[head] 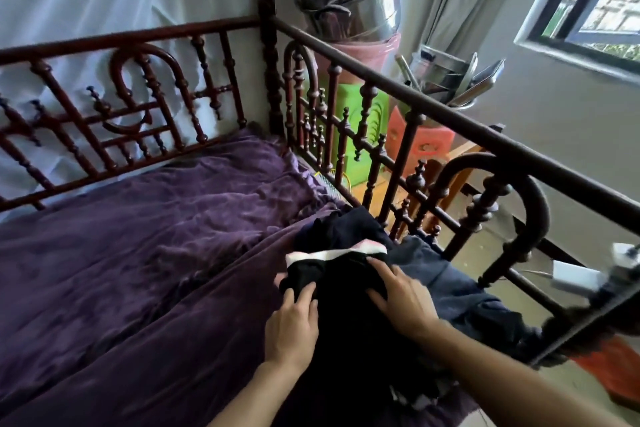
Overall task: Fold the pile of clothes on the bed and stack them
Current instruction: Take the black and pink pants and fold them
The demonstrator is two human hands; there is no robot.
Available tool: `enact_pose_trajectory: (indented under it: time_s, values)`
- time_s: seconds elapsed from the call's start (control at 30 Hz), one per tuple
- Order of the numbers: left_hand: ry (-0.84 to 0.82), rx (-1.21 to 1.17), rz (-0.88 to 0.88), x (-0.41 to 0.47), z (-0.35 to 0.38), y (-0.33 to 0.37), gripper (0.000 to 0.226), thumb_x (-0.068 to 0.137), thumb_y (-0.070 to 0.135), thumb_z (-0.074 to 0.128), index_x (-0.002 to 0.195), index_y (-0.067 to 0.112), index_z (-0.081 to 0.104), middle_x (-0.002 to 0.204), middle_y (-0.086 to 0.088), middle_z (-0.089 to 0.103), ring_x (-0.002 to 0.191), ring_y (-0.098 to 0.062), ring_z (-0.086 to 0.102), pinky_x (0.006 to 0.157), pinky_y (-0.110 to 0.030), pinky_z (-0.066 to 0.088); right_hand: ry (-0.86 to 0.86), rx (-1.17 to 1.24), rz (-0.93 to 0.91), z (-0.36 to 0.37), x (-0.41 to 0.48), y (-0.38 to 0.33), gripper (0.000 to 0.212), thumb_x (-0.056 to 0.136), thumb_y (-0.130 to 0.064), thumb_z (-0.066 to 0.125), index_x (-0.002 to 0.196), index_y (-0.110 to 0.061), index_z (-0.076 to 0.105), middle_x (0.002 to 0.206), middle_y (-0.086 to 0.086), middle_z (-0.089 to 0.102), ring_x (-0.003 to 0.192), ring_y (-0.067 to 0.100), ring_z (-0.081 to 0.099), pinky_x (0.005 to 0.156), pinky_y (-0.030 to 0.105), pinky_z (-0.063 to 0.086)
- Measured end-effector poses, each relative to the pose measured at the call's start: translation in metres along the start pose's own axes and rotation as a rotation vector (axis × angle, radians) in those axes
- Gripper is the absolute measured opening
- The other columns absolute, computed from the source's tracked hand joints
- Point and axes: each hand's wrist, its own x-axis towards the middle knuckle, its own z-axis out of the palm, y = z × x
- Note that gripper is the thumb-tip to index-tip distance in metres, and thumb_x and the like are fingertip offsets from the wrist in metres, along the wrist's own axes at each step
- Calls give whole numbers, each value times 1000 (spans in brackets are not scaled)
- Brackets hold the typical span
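Both hands lie released on the black garment (346,322) atop the pile of clothes (433,270), just beside the side rail (381,78) of the bed: the left hand (294,317) touches its edge farther from the rail with nearly straight fingers, the right hand (398,300) presses flat nearer the rail, and neither grasps anything. To do this step well, I think one should smooth the cloth outward first, then fold evenly from the white-and-pink striped edge (332,253), so no wrinkle stays inside.

The left hand (292,321) and right hand (401,298) are bare, fingers unadorned. The left forearm (249,402) and the right forearm (502,371) are uncovered all the way to the near edge, the right looming larger.
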Motion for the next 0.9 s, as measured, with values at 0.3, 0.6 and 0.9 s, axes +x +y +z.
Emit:
enact_pose_trajectory:
  time_s: [0.3,0.6,0.9]
  values:
    - [102,-164,-87,148,16,61,42,99,24,46,140,21,45,136,-14,48,121,-31,52,95,-39,43,74,-108,-180,-51,188,58,61,90,-46,54,145,-36,31,132,5,57,104,32,62,78,40,51]
    - [-225,-156,-380,218,150,60,62,96,17,47,151,19,19,143,-15,32,118,-35,51,95,-35,41,-135,-284,-202,49,292,127,52,97,-31,43,146,-30,27,129,8,50,104,34,58,75,41,47]
    - [-409,194,-327,207,136,35,57,96,35,44,148,29,20,132,-8,41,114,-29,51,85,-41,43,-238,-421,-137,79,284,130,43,96,-22,40,138,-15,36,128,17,44,114,38,46,83,45,44]
